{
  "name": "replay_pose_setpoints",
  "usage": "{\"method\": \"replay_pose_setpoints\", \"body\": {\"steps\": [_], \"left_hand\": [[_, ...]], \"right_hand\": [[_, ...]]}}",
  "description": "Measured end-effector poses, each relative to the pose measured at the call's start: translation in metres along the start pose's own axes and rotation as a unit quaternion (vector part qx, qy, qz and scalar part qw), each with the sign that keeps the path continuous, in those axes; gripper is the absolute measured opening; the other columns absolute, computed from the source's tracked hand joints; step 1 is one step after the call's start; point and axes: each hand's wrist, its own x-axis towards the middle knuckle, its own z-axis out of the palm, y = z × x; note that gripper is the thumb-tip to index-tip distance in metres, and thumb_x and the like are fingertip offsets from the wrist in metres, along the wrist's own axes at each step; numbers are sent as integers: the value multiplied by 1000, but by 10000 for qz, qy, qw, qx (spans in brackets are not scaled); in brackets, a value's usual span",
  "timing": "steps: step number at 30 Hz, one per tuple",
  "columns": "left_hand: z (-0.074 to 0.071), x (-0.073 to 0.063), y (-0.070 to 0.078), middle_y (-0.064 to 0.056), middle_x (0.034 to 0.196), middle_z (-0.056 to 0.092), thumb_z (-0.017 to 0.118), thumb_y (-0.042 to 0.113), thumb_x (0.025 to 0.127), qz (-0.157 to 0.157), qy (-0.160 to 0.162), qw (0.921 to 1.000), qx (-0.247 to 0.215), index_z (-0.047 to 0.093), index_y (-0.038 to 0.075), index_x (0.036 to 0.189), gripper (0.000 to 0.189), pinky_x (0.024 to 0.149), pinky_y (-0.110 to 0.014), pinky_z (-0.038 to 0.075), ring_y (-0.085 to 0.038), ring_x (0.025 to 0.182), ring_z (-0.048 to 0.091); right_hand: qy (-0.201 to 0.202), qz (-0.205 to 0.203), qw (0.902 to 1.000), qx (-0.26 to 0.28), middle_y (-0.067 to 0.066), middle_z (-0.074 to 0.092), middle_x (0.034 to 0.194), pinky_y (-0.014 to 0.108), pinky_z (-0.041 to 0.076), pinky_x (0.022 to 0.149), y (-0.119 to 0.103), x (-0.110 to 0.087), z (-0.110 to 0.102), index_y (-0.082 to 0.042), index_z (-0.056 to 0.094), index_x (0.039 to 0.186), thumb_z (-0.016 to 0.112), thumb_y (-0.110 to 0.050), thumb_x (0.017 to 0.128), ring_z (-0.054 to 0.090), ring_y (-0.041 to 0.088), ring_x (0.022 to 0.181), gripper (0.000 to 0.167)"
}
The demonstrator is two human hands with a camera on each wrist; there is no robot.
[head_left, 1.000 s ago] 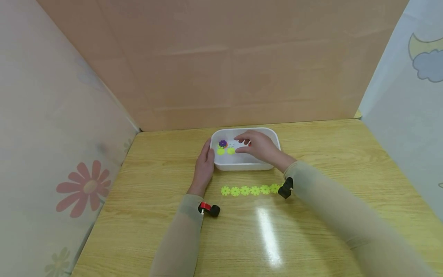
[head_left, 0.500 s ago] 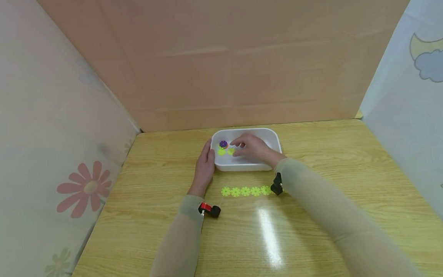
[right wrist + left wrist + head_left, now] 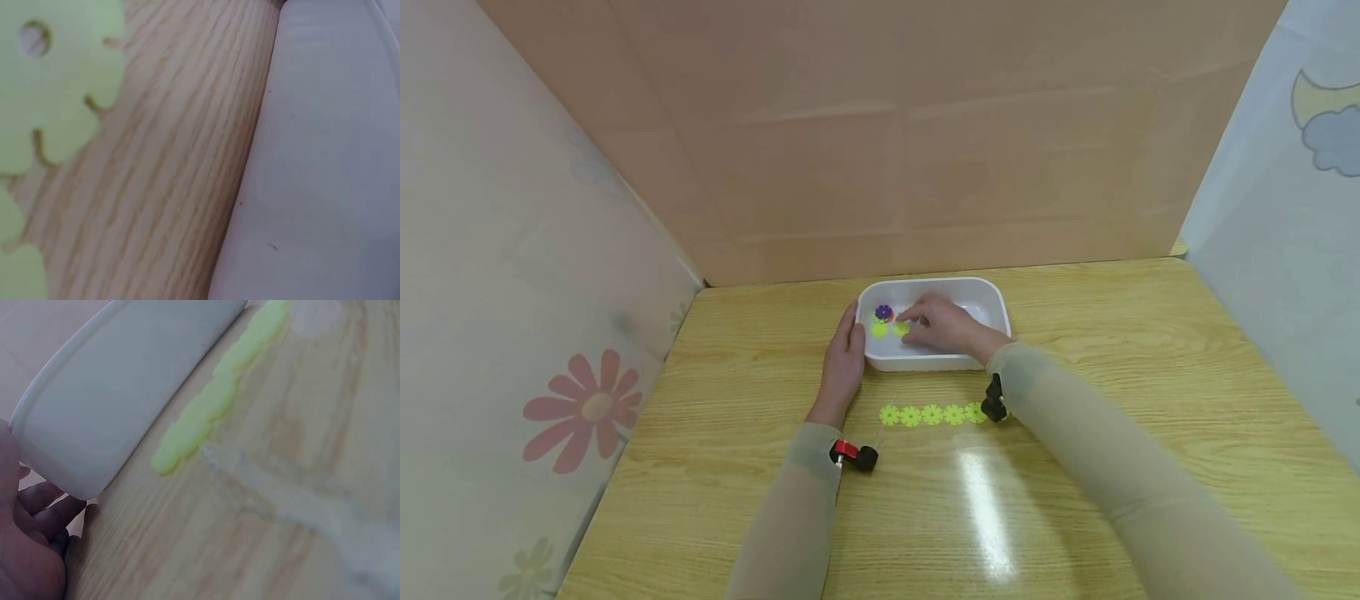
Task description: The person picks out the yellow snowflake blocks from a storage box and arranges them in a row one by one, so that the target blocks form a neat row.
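A white plastic tub (image 3: 936,362) stands at the back of the table, and my left hand (image 3: 841,367) holds its left end, thumb near the rim. In the left wrist view, the fingers (image 3: 53,509) bend against its lower corner. My right hand (image 3: 943,323) is inside the tub, thumb and forefinger apart on either side of a yellow notched flower disc (image 3: 900,329). Whether they touch it is too small to tell. Beside it lie another yellow disc (image 3: 879,330) and a purple disc (image 3: 883,312) partly covering an orange one. The right wrist view leaves out the hand.
In front of the tub, a row of several yellow flower discs (image 3: 932,414) lies on the wooden table (image 3: 737,358), its right end hidden by the right wrist's camera (image 3: 994,402). A brown panel (image 3: 925,167) rises behind; patterned sheets flank both sides.
The right hand has moved left and lower inside the tub, toward the yellow disc. More of the row's right end is now covered. The left hand and tub stay in place.
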Motion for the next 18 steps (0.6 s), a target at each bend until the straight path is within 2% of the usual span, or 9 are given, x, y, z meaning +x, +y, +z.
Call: {"method": "replay_pose_setpoints", "body": {"steps": [7,18], "left_hand": [[-1,-1,1,0,176,40,38,39,120,19,-42,10000,-15,35,21,175,58,134,-48,28,-25,163,34],[-1,0,2,3,176,38,38,40,120,-29,-55,10000,-27,35,24,175,57,134,-49,28,-23,163,32]], "right_hand": [[-8,-103,9991,-418,17,66,121,49,53,101,0,1,3,-10,81,132,89,-27,96,63,32,110,41],[-23,-3,9992,-391,17,67,123,49,53,103,0,1,2,-9,82,131,90,-24,95,63,32,112,39]]}}
